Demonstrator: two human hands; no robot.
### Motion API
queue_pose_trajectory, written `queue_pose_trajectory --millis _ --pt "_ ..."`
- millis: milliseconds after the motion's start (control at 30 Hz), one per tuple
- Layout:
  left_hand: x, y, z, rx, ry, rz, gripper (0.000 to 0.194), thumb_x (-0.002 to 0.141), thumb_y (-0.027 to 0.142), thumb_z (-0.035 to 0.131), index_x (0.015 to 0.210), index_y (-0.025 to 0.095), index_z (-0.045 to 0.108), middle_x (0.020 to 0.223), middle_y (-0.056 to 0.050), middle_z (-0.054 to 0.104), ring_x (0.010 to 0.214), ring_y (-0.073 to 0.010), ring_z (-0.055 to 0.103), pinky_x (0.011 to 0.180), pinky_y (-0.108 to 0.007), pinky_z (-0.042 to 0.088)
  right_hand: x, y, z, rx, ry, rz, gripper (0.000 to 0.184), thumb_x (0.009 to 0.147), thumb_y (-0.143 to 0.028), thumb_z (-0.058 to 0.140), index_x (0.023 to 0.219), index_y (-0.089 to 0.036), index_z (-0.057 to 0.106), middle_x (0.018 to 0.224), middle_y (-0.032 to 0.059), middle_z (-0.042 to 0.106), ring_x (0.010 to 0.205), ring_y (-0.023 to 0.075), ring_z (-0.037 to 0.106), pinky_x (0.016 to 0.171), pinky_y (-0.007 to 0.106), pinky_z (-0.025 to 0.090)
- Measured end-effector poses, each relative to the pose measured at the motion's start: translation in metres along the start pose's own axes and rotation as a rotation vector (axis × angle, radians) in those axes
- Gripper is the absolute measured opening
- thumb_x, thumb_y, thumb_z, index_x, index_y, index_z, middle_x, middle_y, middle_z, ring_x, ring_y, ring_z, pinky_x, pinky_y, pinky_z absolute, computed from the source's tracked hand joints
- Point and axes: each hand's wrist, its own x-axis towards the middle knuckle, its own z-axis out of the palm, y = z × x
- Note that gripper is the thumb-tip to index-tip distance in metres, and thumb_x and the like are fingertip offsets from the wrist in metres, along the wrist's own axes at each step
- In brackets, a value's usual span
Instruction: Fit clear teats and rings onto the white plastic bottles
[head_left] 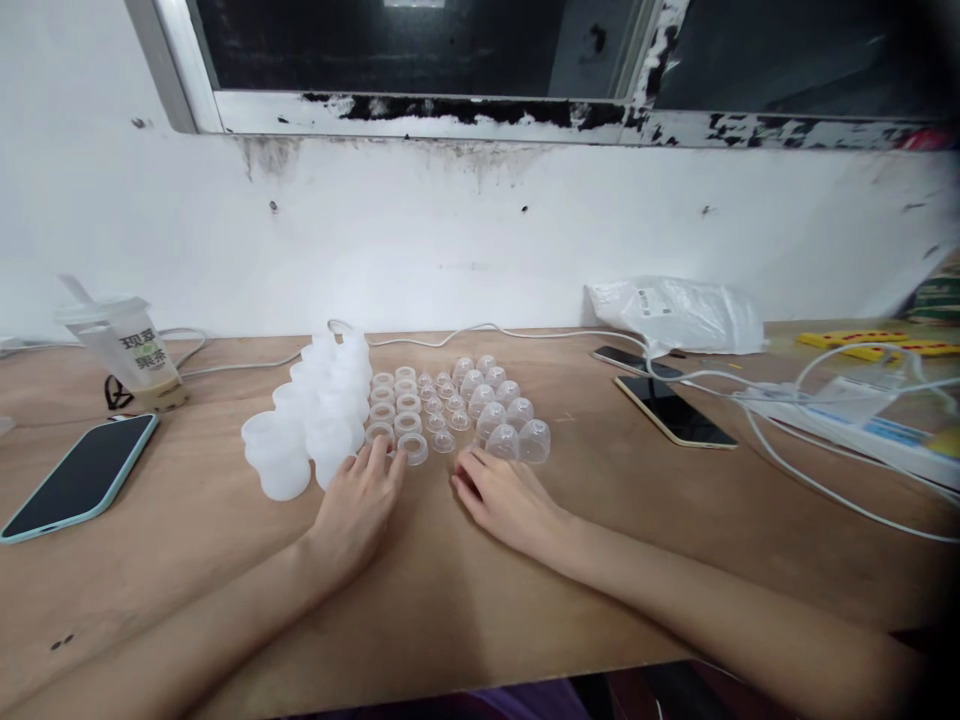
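My left hand (360, 502) lies palm down with its fingers reaching to the front of two rows of clear plastic rings (411, 449). Its fingertips partly cover the nearest rings and look open; whether they grip one is hard to see. My right hand (510, 495) rests on the table with fingers curled in, just in front of the clear dome caps (534, 441); nothing shows in it. Between rings and domes stand small clear nipple-shaped pieces (443, 440) in rows. White translucent bottle-like containers (277, 460) stand in rows left of the rings.
At left are a drink cup (135, 350) with a straw and a phone (82, 475) in a light blue case. Toward the right lie another phone (675, 412), a plastic bag (679, 315), and a power strip (847, 420) with white cables. A wall backs the brown table (420, 620).
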Motion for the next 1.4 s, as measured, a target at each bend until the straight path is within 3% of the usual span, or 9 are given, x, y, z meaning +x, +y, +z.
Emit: queue_pose_trajectory --millis 233,467,600,733,833,933,1033,1100,1400 --pt "0.004 0.001 0.001 0.005 -0.059 -0.009 0.036 0.072 -0.004 0.031 0.098 0.015 0.047 0.100 -0.010 0.050 0.077 -0.0180 0.057 0.048 -0.022 0.047 0.003 0.005 0.009 0.015 0.103 -0.072 0.016 0.082 -0.019 0.037 0.082 -0.013 0.051 0.085 0.0087 0.052 0.081 0.0175 0.050 0.073 0.031 0.042" --pt "0.007 0.003 0.005 -0.003 -0.069 0.048 0.037 0.072 -0.003 0.034 0.102 0.016 0.045 0.103 -0.009 0.051 0.090 -0.0190 0.054 0.053 -0.023 0.050 0.000 0.003 0.006 0.113 0.111 -0.103 0.013 0.081 -0.017 0.039 0.085 -0.013 0.050 0.092 0.0099 0.047 0.087 0.0170 0.048 0.078 0.032 0.042" --pt "0.006 0.003 0.009 -0.051 -0.039 0.090 0.041 0.074 -0.002 0.034 0.110 0.017 0.042 0.117 -0.010 0.046 0.096 -0.0188 0.051 0.058 -0.025 0.051 -0.003 0.001 0.006 0.137 0.117 -0.125 0.013 0.080 -0.017 0.040 0.088 -0.014 0.050 0.094 0.0093 0.046 0.086 0.0166 0.048 0.077 0.032 0.044" --pt "0.007 0.003 0.006 -0.093 -0.119 0.104 0.039 0.076 0.000 0.035 0.110 0.017 0.042 0.114 -0.007 0.050 0.098 -0.0194 0.049 0.064 -0.027 0.052 -0.002 0.003 0.000 0.041 0.142 -0.124 0.015 0.081 -0.020 0.038 0.086 -0.016 0.052 0.088 0.0087 0.047 0.082 0.0186 0.049 0.068 0.032 0.046" --pt "0.007 0.002 0.004 -0.085 -0.145 0.104 0.037 0.077 0.001 0.034 0.109 0.017 0.044 0.114 -0.005 0.050 0.096 -0.0198 0.049 0.066 -0.028 0.051 0.004 0.018 -0.012 -0.053 0.271 -0.099 0.020 0.081 -0.022 0.038 0.092 -0.015 0.053 0.091 0.0106 0.048 0.086 0.0213 0.048 0.072 0.035 0.044" --pt "0.006 0.001 0.006 -0.083 -0.126 0.108 0.042 0.076 -0.001 0.033 0.113 0.018 0.040 0.119 -0.004 0.046 0.098 -0.0197 0.048 0.064 -0.027 0.051 0.013 0.041 -0.017 -0.136 0.431 -0.070 0.035 0.080 -0.031 0.042 0.109 -0.013 0.047 0.110 0.0157 0.043 0.105 0.0278 0.039 0.087 0.043 0.036" --pt "0.004 0.001 0.009 -0.072 -0.091 0.085 0.045 0.076 0.000 0.032 0.117 0.018 0.036 0.122 -0.006 0.043 0.099 -0.0205 0.048 0.060 -0.027 0.051 0.021 0.060 -0.009 -0.234 0.399 -0.103 0.050 0.078 -0.044 0.042 0.118 -0.013 0.043 0.124 0.0170 0.035 0.120 0.0321 0.022 0.096 0.051 0.021" --pt "0.003 0.002 0.008 -0.075 -0.047 0.078 0.041 0.078 0.002 0.033 0.116 0.018 0.038 0.121 -0.007 0.043 0.098 -0.0208 0.048 0.060 -0.027 0.050 0.024 0.066 -0.001 -0.262 0.354 -0.107 0.050 0.081 -0.044 0.037 0.119 -0.012 0.042 0.125 0.0168 0.036 0.123 0.0310 0.019 0.098 0.051 0.016" --pt "-0.001 0.006 0.000 -0.142 0.091 0.164 0.021 0.079 0.010 0.038 0.096 0.016 0.050 0.100 -0.006 0.054 0.084 -0.0190 0.052 0.064 -0.031 0.048 0.033 0.065 0.010 -0.256 0.318 -0.066 0.041 0.086 -0.034 0.028 0.117 -0.013 0.045 0.121 0.0154 0.042 0.123 0.0273 0.022 0.099 0.048 0.018"
